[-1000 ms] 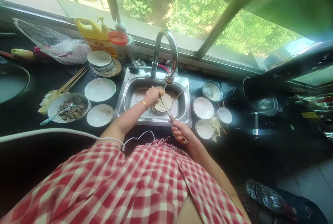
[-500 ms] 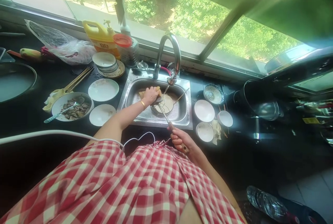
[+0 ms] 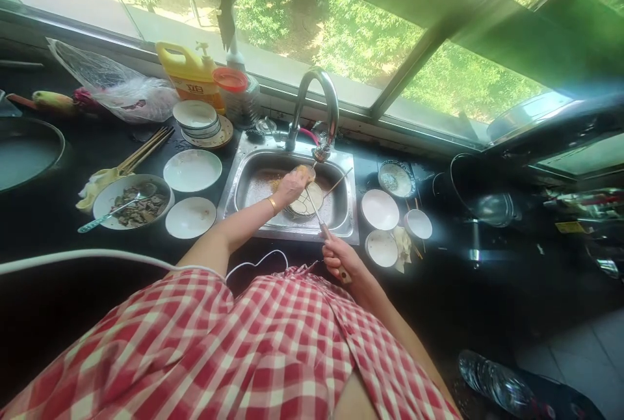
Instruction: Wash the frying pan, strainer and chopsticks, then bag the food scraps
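My right hand is closed around the wooden handle of a long metal-shafted cooking utensil. The utensil slants up and away over the sink, and its rounded head is partly covered. My left hand is closed on a yellowish sponge, pressed to that head below the faucet. Under the shaft, a pale round dish with dark lines lies in the sink. A thin stick, perhaps a chopstick, leans toward the basin's right rim.
Left of the sink are white bowls, stacked bowls, a bowl of food with a spoon, and chopsticks. A yellow detergent jug stands behind. More bowls and a crumpled cloth lie right. A white cable crosses in front.
My left hand has moved slightly right and away with the sponge, toward the faucet. The utensil's head has shifted the same way, while my right hand keeps its hold on the handle.
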Demonstrator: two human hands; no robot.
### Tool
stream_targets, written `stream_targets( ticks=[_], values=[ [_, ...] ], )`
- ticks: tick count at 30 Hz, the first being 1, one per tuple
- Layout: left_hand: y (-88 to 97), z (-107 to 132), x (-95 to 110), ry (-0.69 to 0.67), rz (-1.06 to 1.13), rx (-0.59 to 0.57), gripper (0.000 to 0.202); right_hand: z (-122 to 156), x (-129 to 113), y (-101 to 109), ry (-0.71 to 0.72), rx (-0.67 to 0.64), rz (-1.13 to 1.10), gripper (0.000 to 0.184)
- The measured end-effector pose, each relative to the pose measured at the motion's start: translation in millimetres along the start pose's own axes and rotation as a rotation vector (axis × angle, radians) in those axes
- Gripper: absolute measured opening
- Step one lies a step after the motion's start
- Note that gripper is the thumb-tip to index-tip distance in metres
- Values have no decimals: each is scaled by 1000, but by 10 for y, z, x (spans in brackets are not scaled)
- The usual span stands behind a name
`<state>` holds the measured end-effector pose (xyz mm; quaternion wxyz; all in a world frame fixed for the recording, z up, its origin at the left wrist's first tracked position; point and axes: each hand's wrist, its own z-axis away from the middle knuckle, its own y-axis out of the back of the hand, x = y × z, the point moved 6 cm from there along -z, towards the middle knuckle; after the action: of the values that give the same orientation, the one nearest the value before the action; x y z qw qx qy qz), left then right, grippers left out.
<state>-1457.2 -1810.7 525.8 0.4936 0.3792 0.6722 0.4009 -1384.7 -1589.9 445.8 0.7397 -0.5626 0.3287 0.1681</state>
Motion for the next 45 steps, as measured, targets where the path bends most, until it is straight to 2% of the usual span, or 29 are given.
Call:
stream_targets(
  ticks=[3, 5, 7, 9, 11, 13, 15, 17, 19, 21, 23, 25, 27, 31, 33, 35, 38, 40, 42, 45],
  values=[
    [-2, -20, -303, 152, -23, -25, 51, 34, 52, 30, -24, 21, 72, 41],
    [120, -38, -573, 267, -22, -21, 49, 60, 64, 148, -9, 71, 225, 43],
    [335, -53, -768, 329, 8, 36, 46, 95, 6, 361, 99, 205, 530, 45],
    [581, -60, -807, 306, 55, 122, 43, 152, -102, 581, 274, 390, 941, 49],
    [765, -52, -660, 204, 86, 178, 43, 187, -155, 738, 391, 528, 1322, 54],
    [800, -30, -380, 74, 94, 148, 42, 162, -128, 848, 397, 562, 1583, 57],
    [694, -4, -74, -59, 76, 77, 40, 118, -81, 902, 375, 546, 1728, 58],
    [522, 6, 95, -126, 40, 25, 38, 98, -39, 904, 372, 533, 1799, 58],
    [363, -15, 35, -77, 10, 2, 37, 113, 4, 886, 377, 534, 1816, 57],
    [258, -42, -201, 55, 1, -20, 37, 156, 39, 875, 406, 552, 1770, 56],
    [226, -49, -444, 167, -6, -38, 39, 210, 49, 890, 448, 586, 1685, 55],
    [260, -38, -563, 231, -2, -35, 40, 239, 42, 923, 460, 614, 1639, 56],
    [336, -29, -493, 218, 16, -3, 40, 222, 27, 946, 424, 616, 1666, 57],
    [456, -66, -83, 34, -1, 45, 41, 97, 19, 870, 353, 531, 1750, 58],
    [446, -91, -84, 76, -22, 13, 39, 52, 16, 812, 371, 511, 1699, 59],
    [390, -72, -262, 195, -27, -35, 40, 55, -14, 800, 418, 545, 1583, 60],
    [211, 72, -573, 287, -12, -140, 43, 174, -164, 931, 490, 680, 1389, 61],
    [35, 208, -689, 296, -3, -239, 44, 332, -356, 1126, 525, 841, 1279, 62],
    [-129, 299, -690, 251, -8, -293, 50, 539, -591, 1391, 535, 1041, 1180, 63],
    [-334, 264, -509, 68, 43, -300, 68, 856, -947, 1839, 516, 1269, 1109, 65]
  ],
)
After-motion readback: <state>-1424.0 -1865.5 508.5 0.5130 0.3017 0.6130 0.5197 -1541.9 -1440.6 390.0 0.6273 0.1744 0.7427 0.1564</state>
